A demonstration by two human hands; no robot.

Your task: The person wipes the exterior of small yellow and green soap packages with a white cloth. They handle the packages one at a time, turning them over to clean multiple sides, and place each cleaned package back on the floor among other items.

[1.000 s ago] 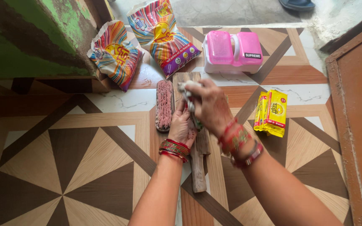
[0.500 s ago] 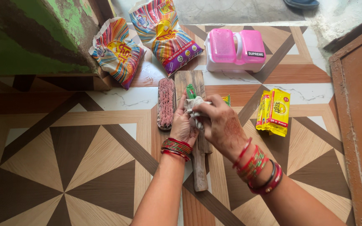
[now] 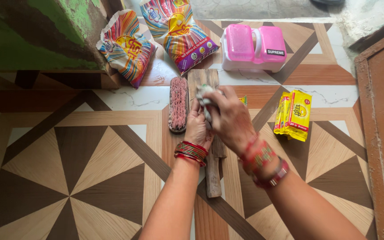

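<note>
Wooden washing paddle (image 3: 210, 146) lies on the floor, long axis running away from the person. Right hand (image 3: 230, 118) fingers closed on a whitish cloth (image 3: 205, 101) over the paddle's far end; left hand (image 3: 198, 126) flat on the paddle, just beside the cloth.

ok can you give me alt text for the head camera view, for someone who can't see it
Seen from above, a person's right hand presses a crumpled pale cloth onto a wooden paddle-shaped board on a patterned floor, the left hand steadying it. A scrubbing brush lies alongside; two colourful bags, a pink box and yellow packets lie around.
</note>
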